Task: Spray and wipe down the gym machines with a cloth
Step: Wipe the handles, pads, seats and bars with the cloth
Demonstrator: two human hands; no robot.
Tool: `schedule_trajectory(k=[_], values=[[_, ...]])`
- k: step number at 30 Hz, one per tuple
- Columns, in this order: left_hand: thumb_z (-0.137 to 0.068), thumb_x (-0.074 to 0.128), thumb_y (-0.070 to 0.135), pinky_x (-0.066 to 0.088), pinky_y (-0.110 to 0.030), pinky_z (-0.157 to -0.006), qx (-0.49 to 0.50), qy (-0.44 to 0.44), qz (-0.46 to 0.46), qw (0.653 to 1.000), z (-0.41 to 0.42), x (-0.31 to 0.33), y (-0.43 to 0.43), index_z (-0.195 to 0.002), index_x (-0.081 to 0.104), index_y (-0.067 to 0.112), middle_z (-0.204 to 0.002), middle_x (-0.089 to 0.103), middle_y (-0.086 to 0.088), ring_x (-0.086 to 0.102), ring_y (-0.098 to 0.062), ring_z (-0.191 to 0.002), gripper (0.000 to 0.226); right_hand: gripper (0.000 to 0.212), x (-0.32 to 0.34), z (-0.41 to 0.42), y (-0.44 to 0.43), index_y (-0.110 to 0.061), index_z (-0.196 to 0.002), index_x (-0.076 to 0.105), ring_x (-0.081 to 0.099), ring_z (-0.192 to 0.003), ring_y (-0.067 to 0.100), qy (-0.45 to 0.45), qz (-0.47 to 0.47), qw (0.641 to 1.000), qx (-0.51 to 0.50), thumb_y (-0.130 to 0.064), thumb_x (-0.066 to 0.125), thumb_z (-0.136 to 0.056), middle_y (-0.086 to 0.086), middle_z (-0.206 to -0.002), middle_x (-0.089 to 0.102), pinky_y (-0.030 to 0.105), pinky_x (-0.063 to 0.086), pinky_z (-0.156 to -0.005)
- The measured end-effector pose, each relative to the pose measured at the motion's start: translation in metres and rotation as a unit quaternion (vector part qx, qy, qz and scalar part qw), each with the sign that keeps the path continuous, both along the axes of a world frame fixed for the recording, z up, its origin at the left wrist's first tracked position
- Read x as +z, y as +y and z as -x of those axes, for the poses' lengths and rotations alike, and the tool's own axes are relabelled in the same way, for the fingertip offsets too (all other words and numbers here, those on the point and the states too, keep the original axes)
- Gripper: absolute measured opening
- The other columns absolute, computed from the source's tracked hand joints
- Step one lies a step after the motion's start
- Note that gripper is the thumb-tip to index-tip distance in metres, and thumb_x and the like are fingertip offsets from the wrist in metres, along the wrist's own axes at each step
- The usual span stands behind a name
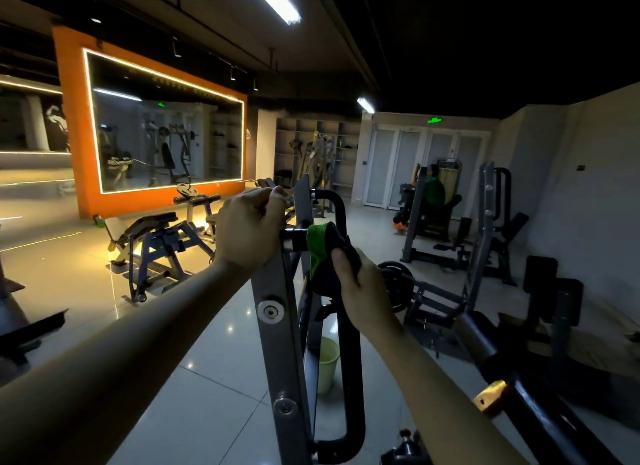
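R hand (pixel 363 284) grips 1 green-black cloth (pixel 320 246) round black bar (pixel 294 237); L hand (pixel 247 229), just left of it, curled at grey upright (pixel 273 291), hold unclear.

1. One view only, worn on the head, looking forward and slightly down from just behind the frame (pixel 277 312).
2. The frame is very near, mid-picture.
3. Far beyond the frame, to its left, hangs the mirror (pixel 166 135).

one cloth (pixel 317 244), one bucket (pixel 327 360), two hands (pixel 252 227) (pixel 360 284), two tube lights (pixel 273 0) (pixel 366 104)
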State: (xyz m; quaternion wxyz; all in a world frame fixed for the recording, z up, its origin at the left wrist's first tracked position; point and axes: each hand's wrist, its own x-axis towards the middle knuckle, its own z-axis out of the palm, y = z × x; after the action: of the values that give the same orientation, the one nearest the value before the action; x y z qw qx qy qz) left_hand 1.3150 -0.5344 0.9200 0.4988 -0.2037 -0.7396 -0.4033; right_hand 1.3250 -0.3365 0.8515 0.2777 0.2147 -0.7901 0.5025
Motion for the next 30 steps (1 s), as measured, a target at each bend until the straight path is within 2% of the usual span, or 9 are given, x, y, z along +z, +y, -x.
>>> schedule_trajectory(k=[2,7,10,13,17,20,25,28,30], values=[[-0.108,0.043,0.029,0.046,-0.046,-0.052,0.003,0.004,-0.001,1.000,0.001,0.000,0.000,-0.068,0.059,0.014,-0.057,0.054,-0.002,0.053,-0.023,-0.052,0.046,0.068,0.006,-0.002,0.005,-0.016,-0.105,0.061,0.065,-0.077,0.014,0.002,-0.044,0.999,-0.012,-0.078,0.036,-0.091,-0.002,-0.087,0.063,0.029,0.050,-0.061],[-0.108,0.040,0.035,0.047,-0.049,-0.053,0.012,0.010,-0.004,1.000,0.003,-0.002,0.000,-0.068,0.058,0.013,-0.058,0.055,-0.005,0.054,-0.025,-0.052,0.049,0.054,0.021,-0.010,-0.012,-0.023,-0.148,0.044,0.052,-0.116,0.008,0.042,-0.039,0.998,-0.023,-0.052,0.046,-0.102,-0.003,-0.135,0.049,0.007,0.041,-0.084],[-0.108,0.038,0.039,0.048,-0.049,-0.055,0.017,0.005,-0.006,1.000,0.004,-0.003,0.000,-0.070,0.060,0.012,-0.060,0.056,-0.006,0.056,-0.025,-0.055,0.051,0.043,0.030,-0.007,-0.024,-0.023,-0.129,0.062,0.065,-0.101,0.006,0.040,-0.025,0.998,-0.037,-0.053,0.057,-0.099,-0.010,-0.111,0.069,0.014,0.047,-0.076],[-0.107,0.038,0.041,0.048,-0.049,-0.055,0.018,0.003,-0.006,1.000,0.005,-0.004,0.000,-0.071,0.061,0.012,-0.060,0.057,-0.006,0.057,-0.025,-0.055,0.052,0.037,0.041,-0.003,-0.021,-0.012,-0.100,0.069,0.062,-0.073,0.005,-0.020,0.035,0.999,0.017,-0.047,0.056,-0.101,-0.008,-0.078,0.065,0.018,0.043,-0.063],[-0.107,0.038,0.043,0.049,-0.050,-0.056,0.007,-0.001,-0.011,1.000,0.004,-0.003,0.000,-0.072,0.062,0.011,-0.059,0.058,-0.006,0.058,-0.025,-0.056,0.053,0.044,0.054,0.001,-0.018,-0.006,-0.084,0.072,0.059,-0.070,0.018,-0.152,0.139,0.977,0.050,-0.040,0.054,-0.105,0.006,-0.070,0.060,0.029,0.044,-0.067],[-0.107,0.041,0.037,0.047,-0.047,-0.052,0.000,0.001,-0.011,1.000,0.000,-0.002,0.002,-0.068,0.058,0.011,-0.056,0.054,-0.006,0.053,-0.024,-0.052,0.050,0.042,0.047,-0.001,-0.025,-0.016,-0.067,0.061,0.052,-0.061,0.017,-0.122,0.184,0.975,-0.016,-0.033,0.054,-0.106,0.001,-0.060,0.052,0.030,0.040,-0.062],[-0.108,0.042,0.033,0.044,-0.044,-0.050,-0.008,-0.001,-0.014,1.000,-0.002,-0.002,0.003,-0.068,0.056,0.012,-0.057,0.052,-0.005,0.050,-0.021,-0.051,0.048,0.023,0.019,-0.016,-0.024,-0.016,-0.106,0.065,0.064,-0.083,0.002,0.008,0.201,0.973,-0.113,-0.030,0.048,-0.109,-0.008,-0.090,0.067,0.023,0.047,-0.072],[-0.108,0.042,0.032,0.043,-0.041,-0.051,-0.004,-0.002,-0.019,1.000,-0.002,-0.003,0.004,-0.069,0.056,0.013,-0.058,0.052,-0.004,0.049,-0.018,-0.052,0.046,0.044,0.014,-0.020,-0.023,-0.028,-0.140,0.051,0.062,-0.103,0.004,0.006,0.154,0.987,-0.049,-0.052,0.045,-0.104,-0.010,-0.116,0.063,0.026,0.053,-0.083],[-0.108,0.041,0.035,0.043,-0.041,-0.051,0.004,-0.001,-0.018,1.000,-0.001,-0.003,0.004,-0.070,0.058,0.012,-0.058,0.052,-0.004,0.050,-0.018,-0.053,0.048,0.057,0.018,-0.016,-0.028,-0.032,-0.140,0.051,0.062,-0.103,0.004,0.026,0.056,0.997,-0.054,-0.069,0.043,-0.097,-0.011,-0.117,0.062,0.026,0.056,-0.083]])
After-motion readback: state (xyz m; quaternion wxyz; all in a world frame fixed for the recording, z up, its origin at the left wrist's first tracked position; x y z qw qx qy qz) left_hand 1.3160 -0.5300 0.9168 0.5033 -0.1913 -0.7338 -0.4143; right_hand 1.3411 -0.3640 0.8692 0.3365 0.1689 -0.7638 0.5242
